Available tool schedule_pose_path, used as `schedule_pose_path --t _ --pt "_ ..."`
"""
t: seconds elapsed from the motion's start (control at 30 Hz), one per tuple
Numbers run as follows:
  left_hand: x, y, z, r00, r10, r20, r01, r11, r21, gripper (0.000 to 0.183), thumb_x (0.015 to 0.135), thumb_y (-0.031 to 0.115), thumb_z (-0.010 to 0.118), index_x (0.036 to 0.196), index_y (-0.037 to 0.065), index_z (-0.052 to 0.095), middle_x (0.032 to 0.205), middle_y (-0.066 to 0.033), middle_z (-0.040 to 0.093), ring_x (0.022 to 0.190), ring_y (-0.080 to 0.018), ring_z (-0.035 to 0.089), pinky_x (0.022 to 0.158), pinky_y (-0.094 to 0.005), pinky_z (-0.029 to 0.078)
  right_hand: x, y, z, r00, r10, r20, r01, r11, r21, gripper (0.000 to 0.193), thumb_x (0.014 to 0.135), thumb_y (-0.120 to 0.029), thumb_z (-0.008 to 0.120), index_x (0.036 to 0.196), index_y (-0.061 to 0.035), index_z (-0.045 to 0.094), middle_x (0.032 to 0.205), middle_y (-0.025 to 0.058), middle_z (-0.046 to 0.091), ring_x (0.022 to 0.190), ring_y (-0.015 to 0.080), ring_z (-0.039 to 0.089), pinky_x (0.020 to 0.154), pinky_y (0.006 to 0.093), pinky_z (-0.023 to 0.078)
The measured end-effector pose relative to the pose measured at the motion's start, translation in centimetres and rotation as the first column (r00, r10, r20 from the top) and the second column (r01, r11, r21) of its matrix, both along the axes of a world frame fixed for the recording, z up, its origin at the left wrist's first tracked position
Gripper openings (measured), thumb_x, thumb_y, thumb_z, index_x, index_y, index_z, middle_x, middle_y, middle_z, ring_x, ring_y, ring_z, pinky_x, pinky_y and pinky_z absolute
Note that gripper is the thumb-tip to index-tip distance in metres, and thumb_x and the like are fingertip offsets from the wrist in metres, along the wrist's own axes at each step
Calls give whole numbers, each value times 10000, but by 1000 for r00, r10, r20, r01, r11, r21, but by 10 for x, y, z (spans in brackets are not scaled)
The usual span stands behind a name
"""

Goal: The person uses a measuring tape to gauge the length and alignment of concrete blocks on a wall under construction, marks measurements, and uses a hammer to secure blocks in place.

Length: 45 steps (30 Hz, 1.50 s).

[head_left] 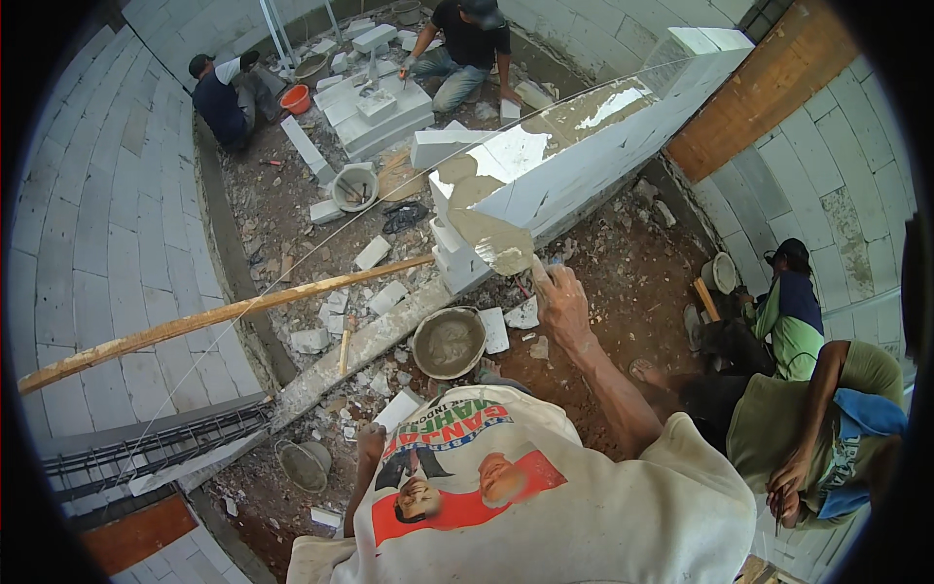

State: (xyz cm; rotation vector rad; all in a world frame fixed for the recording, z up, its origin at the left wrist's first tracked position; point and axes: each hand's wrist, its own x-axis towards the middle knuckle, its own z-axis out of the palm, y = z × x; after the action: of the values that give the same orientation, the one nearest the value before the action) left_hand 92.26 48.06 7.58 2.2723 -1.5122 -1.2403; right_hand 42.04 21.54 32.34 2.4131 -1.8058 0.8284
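Observation:
My right hand (561,297) is closed round the handle of a trowel. The trowel's blade (506,255) carries grey mortar and lies at the near end of a low wall of white blocks (584,180). Wet mortar (474,190) is spread along part of the wall's top. My left hand (371,440) hangs low at my left side, small and partly hidden by my body, so its fingers cannot be made out. A bucket of grey mortar (449,343) stands on the ground in front of me.
A taut string runs over the wall. A long wooden pole (224,316) slants across the left. Another mortar bucket (304,465) stands lower left. Two people (233,97) work at the back near stacked blocks (375,112); two others (793,311) are at right. Rubble covers the ground.

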Motion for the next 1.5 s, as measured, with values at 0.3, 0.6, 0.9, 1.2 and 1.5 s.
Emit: schedule_pose_path --t 0.3,0.6,0.9,1.2,1.5 --pt "-38 -39 53 967 163 -196 -148 985 91 261 909 233 633 861 -21 670 773 -139 675 639 -208 610 650 -379 520 16 -43 16 963 -51 265 57 998 -18 422 922 -68 687 1330 13 617 925 130 613 853 293 643 744 448 537" --pt "-59 9 17 948 284 -144 -283 959 30 294 920 247 631 882 -41 681 830 -205 677 757 -252 640 706 -398 493 30 -89 52 302 -431 850 -344 782 519 435 1080 -422 519 1045 -7 643 692 9 559 479 97 524 397 283 414" --pt "-47 71 -32 977 187 -101 -176 978 113 306 911 264 599 779 -9 639 733 -169 641 680 -246 601 665 -424 479 0 -30 59 886 -28 462 -291 742 604 435 1058 -418 545 939 -3 597 647 84 572 532 190 591 499 379 473" --pt "-74 -5 -8 983 130 -127 -111 983 149 289 909 248 595 808 -9 683 794 -186 684 766 -282 652 719 -456 494 -29 -41 144 985 125 122 -172 824 539 400 1046 -372 562 1085 26 580 762 255 655 741 438 666 710 510 515" --pt "-87 -31 -23 919 317 -234 -308 948 73 482 921 283 665 1227 -89 676 1122 -218 742 1010 -286 709 907 -378 540 -43 -90 144 927 198 -319 -36 893 449 420 1059 -354 527 1067 60 599 731 272 657 607 426 654 608 525 536"
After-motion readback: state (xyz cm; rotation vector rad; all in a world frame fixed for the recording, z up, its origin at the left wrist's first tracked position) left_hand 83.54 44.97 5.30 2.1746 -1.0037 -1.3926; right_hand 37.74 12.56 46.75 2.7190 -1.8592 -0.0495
